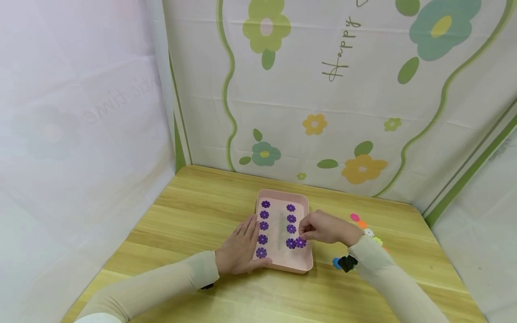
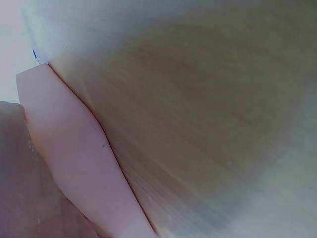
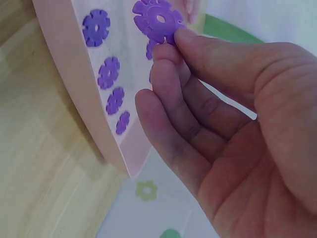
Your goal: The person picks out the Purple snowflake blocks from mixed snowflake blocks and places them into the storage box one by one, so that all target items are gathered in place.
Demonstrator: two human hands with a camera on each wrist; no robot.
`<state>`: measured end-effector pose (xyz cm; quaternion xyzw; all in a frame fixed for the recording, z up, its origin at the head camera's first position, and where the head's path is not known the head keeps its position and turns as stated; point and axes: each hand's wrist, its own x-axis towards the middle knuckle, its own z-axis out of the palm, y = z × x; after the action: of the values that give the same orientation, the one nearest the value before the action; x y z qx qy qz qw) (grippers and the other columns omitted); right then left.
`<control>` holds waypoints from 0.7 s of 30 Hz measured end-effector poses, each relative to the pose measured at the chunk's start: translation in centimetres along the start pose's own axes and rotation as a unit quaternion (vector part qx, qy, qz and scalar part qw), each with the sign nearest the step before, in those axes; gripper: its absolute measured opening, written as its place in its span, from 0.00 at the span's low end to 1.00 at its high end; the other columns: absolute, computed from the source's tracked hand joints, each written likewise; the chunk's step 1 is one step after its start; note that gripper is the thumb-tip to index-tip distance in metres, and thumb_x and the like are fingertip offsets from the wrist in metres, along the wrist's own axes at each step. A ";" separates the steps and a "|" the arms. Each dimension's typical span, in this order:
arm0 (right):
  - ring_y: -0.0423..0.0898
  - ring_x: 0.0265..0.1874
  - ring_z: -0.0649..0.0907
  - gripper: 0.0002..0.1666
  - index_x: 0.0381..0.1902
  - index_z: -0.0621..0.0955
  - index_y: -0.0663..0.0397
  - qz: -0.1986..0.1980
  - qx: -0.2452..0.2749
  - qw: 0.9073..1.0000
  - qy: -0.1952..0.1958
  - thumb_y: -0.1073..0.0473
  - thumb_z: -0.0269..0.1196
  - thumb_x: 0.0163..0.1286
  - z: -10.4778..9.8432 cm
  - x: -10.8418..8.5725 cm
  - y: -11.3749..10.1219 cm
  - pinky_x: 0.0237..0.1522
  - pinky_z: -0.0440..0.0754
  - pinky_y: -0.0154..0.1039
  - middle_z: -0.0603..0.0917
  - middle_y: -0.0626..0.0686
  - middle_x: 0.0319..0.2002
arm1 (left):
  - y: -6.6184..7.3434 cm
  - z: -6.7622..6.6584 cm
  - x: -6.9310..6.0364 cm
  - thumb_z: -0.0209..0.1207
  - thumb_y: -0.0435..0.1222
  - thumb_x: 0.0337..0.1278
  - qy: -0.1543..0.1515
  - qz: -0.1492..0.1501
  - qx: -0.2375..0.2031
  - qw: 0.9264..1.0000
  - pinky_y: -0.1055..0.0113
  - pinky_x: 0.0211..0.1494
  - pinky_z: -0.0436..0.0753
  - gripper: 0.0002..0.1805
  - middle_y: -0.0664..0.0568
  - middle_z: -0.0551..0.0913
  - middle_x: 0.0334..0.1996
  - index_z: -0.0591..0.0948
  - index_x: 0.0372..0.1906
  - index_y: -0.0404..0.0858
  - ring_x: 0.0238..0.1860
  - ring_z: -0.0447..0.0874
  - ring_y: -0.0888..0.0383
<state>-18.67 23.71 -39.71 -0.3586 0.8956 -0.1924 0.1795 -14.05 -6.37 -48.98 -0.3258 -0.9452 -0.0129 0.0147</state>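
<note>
A pink tray (image 1: 284, 264) lies on the table, with purple snowflake discs stuck or laid in two columns inside it. Several make up the left column (image 1: 264, 225), and several more the right column (image 1: 291, 229). My right hand (image 1: 323, 226) pinches one purple snowflake disc (image 3: 156, 21) between thumb and fingertips, over the tray's right side beside the lowest disc of the right column. With straight fingers, my left hand (image 1: 241, 251) rests against the tray's left wall and near corner. The left wrist view shows the tray's outer wall (image 2: 74, 139) and part of that hand.
Loose discs in other colours lie on the table to the right of the tray, among them a pink one (image 1: 354, 217), a white one (image 1: 369, 233) and a blue one (image 1: 336, 263), partly behind my right wrist. A flowered cloth (image 1: 282, 98) hangs behind the wooden table (image 1: 186, 215).
</note>
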 end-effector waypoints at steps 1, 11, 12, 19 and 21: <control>0.32 0.23 0.74 0.10 0.31 0.86 0.50 -0.005 0.000 1.000 -0.003 0.62 0.67 0.75 0.2 0.2 -0.1 0.27 0.75 0.28 0.87 0.49 0.27 | 0.0 0.0 0.0 0.36 0.77 0.68 0.001 0.000 0.002 1.000 0.48 0.86 0.60 0.63 0.29 0.47 0.85 0.52 0.83 0.25 0.86 0.49 0.36; 0.32 0.26 0.78 0.09 0.31 0.88 0.49 0.009 -0.006 0.999 -0.033 0.64 0.69 0.73 2.2 1.8 -0.7 0.31 0.81 0.29 0.86 0.43 0.28 | 0.0 -0.3 0.0 0.38 0.76 0.69 0.007 0.008 0.006 1.000 0.47 0.85 0.62 0.63 0.28 0.49 0.84 0.54 0.82 0.23 0.85 0.51 0.35; 0.33 0.26 0.78 0.09 0.31 0.88 0.50 0.009 -0.007 0.999 -0.035 0.64 0.69 0.73 2.4 1.9 -0.8 0.31 0.82 0.29 0.86 0.43 0.28 | 0.0 -0.4 0.0 0.38 0.76 0.69 0.008 0.008 0.006 1.000 0.47 0.85 0.63 0.63 0.28 0.49 0.84 0.54 0.82 0.23 0.85 0.51 0.35; 0.31 0.28 0.79 0.07 0.33 0.90 0.48 0.014 -0.037 0.999 -0.035 0.64 0.70 0.72 3.8 2.5 -0.9 0.35 0.83 0.26 0.87 0.41 0.30 | 0.1 -0.5 0.0 0.37 0.76 0.69 0.001 0.003 -0.002 1.000 0.48 0.86 0.62 0.63 0.29 0.49 0.84 0.53 0.82 0.24 0.86 0.50 0.36; 0.31 0.29 0.80 0.06 0.34 0.91 0.49 0.016 -0.042 0.998 -0.035 0.63 0.70 0.72 4.1 2.6 -0.8 0.36 0.83 0.26 0.89 0.42 0.32 | 0.0 -0.5 0.0 0.37 0.76 0.69 0.001 0.003 -0.003 1.000 0.49 0.86 0.62 0.63 0.29 0.49 0.84 0.53 0.82 0.24 0.86 0.50 0.36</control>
<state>-18.08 20.40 -43.36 -0.3580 0.9017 -0.1388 0.1988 -14.00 -6.38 -48.48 -0.3289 -0.9441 -0.0160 0.0151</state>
